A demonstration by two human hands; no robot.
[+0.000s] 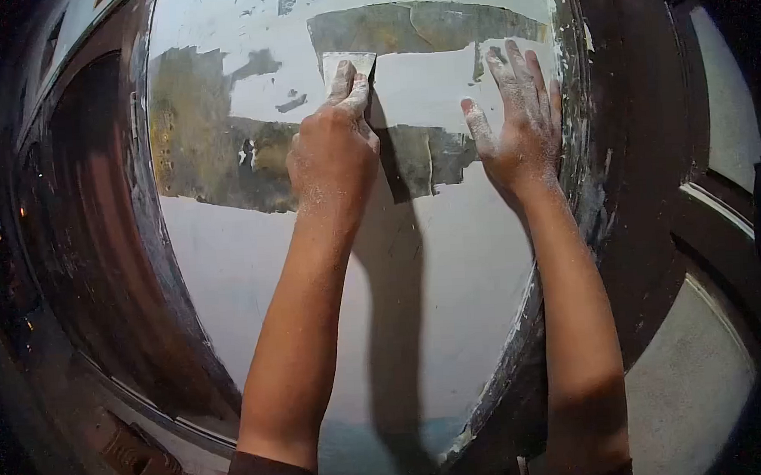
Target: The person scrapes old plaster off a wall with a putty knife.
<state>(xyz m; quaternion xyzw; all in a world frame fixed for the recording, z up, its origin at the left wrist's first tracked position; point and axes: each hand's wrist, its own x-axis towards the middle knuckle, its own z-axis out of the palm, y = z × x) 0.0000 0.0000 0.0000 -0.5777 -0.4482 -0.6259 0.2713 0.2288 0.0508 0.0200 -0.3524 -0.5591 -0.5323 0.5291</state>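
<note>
My left hand point(334, 145) is closed around a flat scraper point(363, 60), whose pale, powder-coated blade lies against the upper part of a white panel point(288, 277). White dust covers the fingers of both hands. My right hand point(522, 122) rests with fingers spread on the panel near its right edge, holding nothing. Around the hands, grey-brown bare patches point(194, 135) show between areas of white coating. Another such patch point(438, 25) stretches across the top. The scraper's handle is hidden in the left hand.
Dark, paint-flecked frame edges border the panel on both sides. A dark reddish-brown recess point(96, 227) is at the left, and a dark door with pale panels point(693, 376) at the right. A brown object point(140, 456) sits at the lower left. Arm shadows fall on the panel.
</note>
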